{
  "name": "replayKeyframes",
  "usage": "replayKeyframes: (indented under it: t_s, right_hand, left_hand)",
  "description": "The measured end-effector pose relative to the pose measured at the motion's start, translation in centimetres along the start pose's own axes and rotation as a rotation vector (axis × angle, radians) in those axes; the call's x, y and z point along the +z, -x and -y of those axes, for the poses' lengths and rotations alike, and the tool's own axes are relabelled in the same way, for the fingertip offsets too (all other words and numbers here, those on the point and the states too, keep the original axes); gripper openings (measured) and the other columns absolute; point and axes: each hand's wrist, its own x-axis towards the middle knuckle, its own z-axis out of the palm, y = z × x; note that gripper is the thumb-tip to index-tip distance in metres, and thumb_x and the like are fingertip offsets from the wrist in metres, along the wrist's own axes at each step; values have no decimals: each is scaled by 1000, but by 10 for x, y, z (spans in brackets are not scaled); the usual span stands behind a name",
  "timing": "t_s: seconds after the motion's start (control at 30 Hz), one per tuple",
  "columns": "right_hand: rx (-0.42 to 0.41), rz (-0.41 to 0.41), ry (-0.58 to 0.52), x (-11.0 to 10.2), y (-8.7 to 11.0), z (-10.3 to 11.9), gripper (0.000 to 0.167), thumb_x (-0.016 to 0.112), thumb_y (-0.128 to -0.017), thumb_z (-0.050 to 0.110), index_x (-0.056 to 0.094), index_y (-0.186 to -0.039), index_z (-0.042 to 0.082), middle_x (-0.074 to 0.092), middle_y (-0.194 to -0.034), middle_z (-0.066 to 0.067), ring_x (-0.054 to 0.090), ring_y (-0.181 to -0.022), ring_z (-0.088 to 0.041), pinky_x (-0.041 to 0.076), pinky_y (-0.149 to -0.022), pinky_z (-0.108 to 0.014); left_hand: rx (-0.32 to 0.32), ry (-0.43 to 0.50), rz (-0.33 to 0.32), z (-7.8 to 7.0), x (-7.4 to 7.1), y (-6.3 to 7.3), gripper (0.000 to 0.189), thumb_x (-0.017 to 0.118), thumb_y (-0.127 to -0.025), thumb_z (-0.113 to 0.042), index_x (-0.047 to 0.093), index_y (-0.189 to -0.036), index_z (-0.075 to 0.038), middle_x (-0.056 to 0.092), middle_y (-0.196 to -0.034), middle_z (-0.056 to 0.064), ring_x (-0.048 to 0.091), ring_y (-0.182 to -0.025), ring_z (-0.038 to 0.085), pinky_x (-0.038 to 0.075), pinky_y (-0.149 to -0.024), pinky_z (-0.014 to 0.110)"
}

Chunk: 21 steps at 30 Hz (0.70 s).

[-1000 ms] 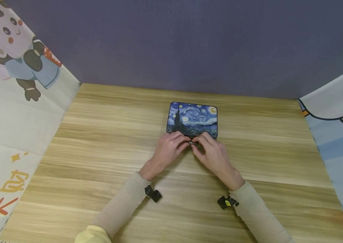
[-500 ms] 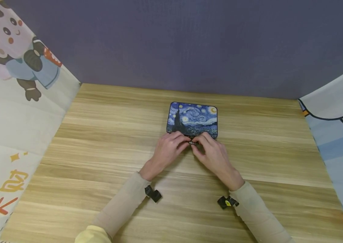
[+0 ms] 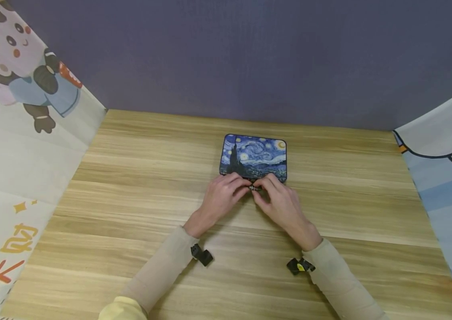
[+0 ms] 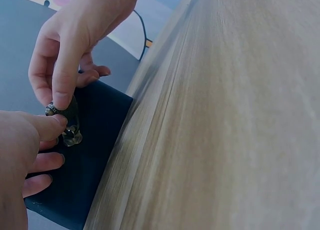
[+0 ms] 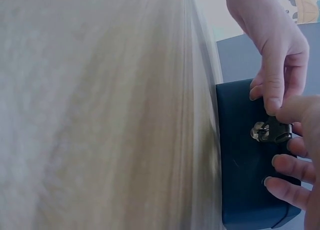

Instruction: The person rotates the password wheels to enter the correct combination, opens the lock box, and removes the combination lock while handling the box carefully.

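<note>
A box (image 3: 256, 155) with a swirling night-sky painting on its lid and dark blue sides lies near the back of the table. On its front wall is a metal latch (image 5: 276, 132) with a shiny catch (image 4: 72, 137) below it. My left hand (image 3: 221, 195) pinches the latch from the left with thumb and forefinger. From the right, my right hand (image 3: 281, 202) pinches it too, and the two hands' fingertips meet there. Other fingers of both hands rest at the box front. The fingertips hide part of the latch. The lid looks closed.
The wood-grained table (image 3: 138, 186) stretches around the box. A dark blue-grey panel (image 3: 230, 62) rises behind it. Printed cloths hang at the left (image 3: 30, 146) and right (image 3: 446, 178) sides. Small black cameras (image 3: 202, 255) sit on both wrists.
</note>
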Motion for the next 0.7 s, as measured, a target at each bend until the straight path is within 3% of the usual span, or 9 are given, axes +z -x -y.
replayKeyframes:
  t_s: [0.7]
  right_hand:
    - [0, -10, 13, 0, -2, 2, 27, 86, -84, 13, 68, -102, 7, 65, -95, -5, 58, -64, -15, 49, -49, -29]
  left_hand:
    - [-2, 8, 3, -1, -1, 0, 14, 81, -90, -20, 80, -102, -12, 74, -95, -2, 70, -83, 12, 57, -72, 27]
